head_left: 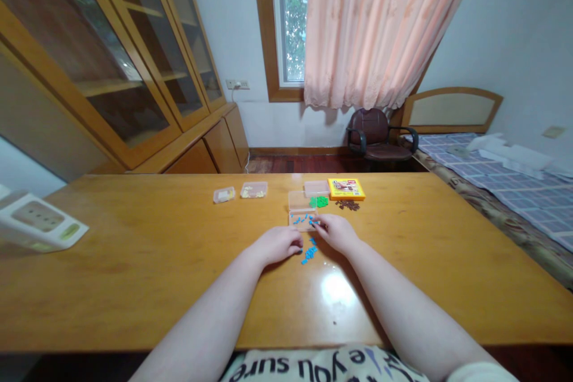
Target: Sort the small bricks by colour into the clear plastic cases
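Observation:
My right hand reaches over the near part of an open clear plastic box, thumb and fingers pinched on a small blue piece. Several more blue pieces lie scattered inside this box, and its clear lid is folded back behind it. My left hand rests on the table just left of a small pile of blue pieces. Its fingers are curled together, with a bit of blue showing at the fingertips. The exact shape of the pieces is too small to tell.
Beyond the box lie green pieces, brown pieces, another clear box and a yellow box. Two clear containers with pale pieces, one larger and one smaller, stand back left. A white device stands at far left.

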The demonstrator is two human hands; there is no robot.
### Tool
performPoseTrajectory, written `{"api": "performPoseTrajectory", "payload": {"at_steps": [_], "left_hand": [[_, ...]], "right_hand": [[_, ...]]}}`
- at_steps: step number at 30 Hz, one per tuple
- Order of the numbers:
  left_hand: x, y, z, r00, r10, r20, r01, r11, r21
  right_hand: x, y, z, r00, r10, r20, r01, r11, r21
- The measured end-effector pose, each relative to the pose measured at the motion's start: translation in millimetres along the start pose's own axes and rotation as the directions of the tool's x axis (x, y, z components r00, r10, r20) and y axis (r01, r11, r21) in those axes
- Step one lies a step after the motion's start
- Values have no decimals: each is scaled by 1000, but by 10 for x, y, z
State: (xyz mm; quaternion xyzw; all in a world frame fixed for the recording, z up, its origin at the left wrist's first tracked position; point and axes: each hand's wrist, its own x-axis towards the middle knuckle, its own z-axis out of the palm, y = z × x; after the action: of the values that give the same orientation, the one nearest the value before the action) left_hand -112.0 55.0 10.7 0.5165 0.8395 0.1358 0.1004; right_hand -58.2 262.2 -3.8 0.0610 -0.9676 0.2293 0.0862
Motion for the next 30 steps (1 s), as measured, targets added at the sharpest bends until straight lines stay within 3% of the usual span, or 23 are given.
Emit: {"api": "performPoseTrajectory", "payload": {"at_steps": [6,12,26,30], "left_hand": [[-5,-4,0,998,-65,18,66,998,-13],[-5,-17,38,995,-97,26,96,995,7],[11,-9,72,997,-64,-41,65,998,26],[47,-29,50,977,-48,-210,57,998,37]], "right_hand": [[-36,-26,-71,971,-127,204,122,992,36],[-23,-42,-18,954,-131,269,154,986,-67],[-29,-97,31,966,-109,234,152,973,-175],[-26,-73,3,972,-104,210,134,982,-137]]}}
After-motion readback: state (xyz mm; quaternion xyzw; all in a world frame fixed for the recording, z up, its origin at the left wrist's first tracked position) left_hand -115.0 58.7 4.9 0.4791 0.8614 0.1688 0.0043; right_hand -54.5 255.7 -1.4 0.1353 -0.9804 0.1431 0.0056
